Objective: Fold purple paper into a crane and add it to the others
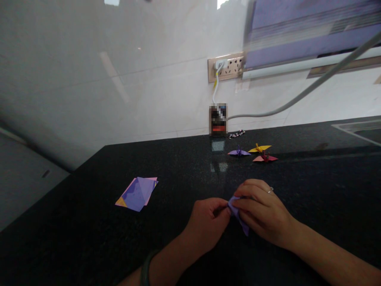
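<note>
A partly folded purple origami paper [242, 225] is held between both hands just above the dark countertop. My left hand [208, 220] pinches its left edge between thumb and forefinger. From the other side, my right hand [264, 210], with a ring on one finger, has its fingers closed over the upper part of the paper, hiding much of it. Beyond the hands stand three folded paper cranes: a purple crane [239, 152], a yellow crane [260, 148] and a red-pink crane [265, 158]. To the left lies a stack of paper squares [138, 194], purple on top with pink and yellow edges.
The black speckled countertop [89, 171] meets a white wall. A blurred-out upright object [218, 120] leans there beside a beaded strand [237, 134]. A grey cable [297, 97] crosses at right, and a power outlet [229, 67] holds a white plug.
</note>
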A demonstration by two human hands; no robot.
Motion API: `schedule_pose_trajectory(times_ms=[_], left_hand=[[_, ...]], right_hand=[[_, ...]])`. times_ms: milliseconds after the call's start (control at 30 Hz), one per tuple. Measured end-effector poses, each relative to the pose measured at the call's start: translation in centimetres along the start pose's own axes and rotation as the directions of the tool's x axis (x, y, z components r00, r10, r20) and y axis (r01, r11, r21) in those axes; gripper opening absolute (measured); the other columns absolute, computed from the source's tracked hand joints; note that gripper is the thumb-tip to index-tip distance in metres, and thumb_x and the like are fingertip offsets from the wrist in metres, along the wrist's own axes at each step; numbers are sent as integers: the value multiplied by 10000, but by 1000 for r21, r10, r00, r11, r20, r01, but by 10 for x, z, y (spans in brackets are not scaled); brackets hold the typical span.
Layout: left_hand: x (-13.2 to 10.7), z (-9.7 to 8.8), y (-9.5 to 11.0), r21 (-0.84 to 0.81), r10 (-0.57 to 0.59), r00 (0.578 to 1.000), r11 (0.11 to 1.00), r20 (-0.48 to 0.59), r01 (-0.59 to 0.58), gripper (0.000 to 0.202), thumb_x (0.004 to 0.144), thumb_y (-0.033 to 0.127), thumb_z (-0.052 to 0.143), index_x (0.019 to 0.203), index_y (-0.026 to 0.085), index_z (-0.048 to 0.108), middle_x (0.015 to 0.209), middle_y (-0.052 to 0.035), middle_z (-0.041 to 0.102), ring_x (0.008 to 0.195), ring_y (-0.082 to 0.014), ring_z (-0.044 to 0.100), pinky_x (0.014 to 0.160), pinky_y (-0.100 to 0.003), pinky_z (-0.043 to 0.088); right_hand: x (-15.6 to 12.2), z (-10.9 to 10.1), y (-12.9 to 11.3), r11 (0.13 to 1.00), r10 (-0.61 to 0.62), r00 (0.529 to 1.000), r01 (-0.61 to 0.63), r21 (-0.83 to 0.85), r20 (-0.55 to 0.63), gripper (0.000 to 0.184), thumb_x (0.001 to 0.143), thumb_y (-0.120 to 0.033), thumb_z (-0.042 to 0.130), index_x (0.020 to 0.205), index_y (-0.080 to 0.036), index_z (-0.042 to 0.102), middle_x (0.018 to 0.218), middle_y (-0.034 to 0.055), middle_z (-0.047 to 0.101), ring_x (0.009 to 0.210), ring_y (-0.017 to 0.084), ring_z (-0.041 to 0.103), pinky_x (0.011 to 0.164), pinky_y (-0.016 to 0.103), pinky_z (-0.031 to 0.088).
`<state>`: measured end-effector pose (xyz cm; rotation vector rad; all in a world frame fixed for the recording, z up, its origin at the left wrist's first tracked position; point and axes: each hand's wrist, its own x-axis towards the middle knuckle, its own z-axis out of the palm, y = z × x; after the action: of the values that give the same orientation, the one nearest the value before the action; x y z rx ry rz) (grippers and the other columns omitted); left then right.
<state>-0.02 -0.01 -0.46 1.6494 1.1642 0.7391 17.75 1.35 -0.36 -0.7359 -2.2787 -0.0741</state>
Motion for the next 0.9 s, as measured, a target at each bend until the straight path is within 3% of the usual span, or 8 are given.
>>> schedule_pose_trajectory(times_ms=[300, 467, 667, 767, 900], left_hand=[[2, 1, 3, -270, -72, 997, 960, 20, 74, 238, 746, 227, 479, 949, 148, 576, 650, -1, 560, 491, -79, 471, 446, -188, 388], [5, -2, 3, -342, -151, 988, 927, 31, 153, 220, 773, 265, 412, 812, 131, 582, 509, 29, 495, 397, -74, 466, 392, -187, 367], [9, -3, 0, -375, -153, 986, 912, 62, 165, 237, 722, 363, 539, 744, 126, 540, 525, 30, 511, 378, -58, 446, 364, -171, 352], [9, -2, 0, -375, -152, 987, 913, 55, 161, 210, 739, 335, 529, 725, 125, 535, 484, 32, 505, 373, -59, 442, 376, -174, 347], [9, 1, 0, -417, -187, 981, 889, 51, 191, 191, 737, 312, 533, 716, 123, 518, 456, 22, 525, 380, -73, 472, 403, -186, 373]], right_hand=[[-1, 1, -1, 999, 25, 1000, -25, 36, -1, 203, 731, -97, 519, 899, -182, 594, 887, 71, 531, 868, 205, 484, 753, 380, 412], [-1, 2, -1, 997, 49, 999, -49, 58, -8, 206, 720, -96, 515, 889, -184, 593, 906, 72, 516, 867, 208, 478, 747, 385, 402], [1, 0, -7, 982, 103, 995, -102, 161, 0, 244, 694, -70, 516, 881, -213, 582, 920, 56, 490, 885, 207, 469, 749, 376, 384], [1, 4, -10, 931, 260, 965, -240, 275, -39, 268, 695, -68, 511, 930, -198, 529, 945, 63, 466, 916, 204, 454, 762, 361, 390], [-1, 15, -12, 779, 514, 858, -457, 430, -20, 330, 717, -39, 443, 1004, -202, 453, 934, 56, 445, 876, 176, 470, 712, 313, 420]])
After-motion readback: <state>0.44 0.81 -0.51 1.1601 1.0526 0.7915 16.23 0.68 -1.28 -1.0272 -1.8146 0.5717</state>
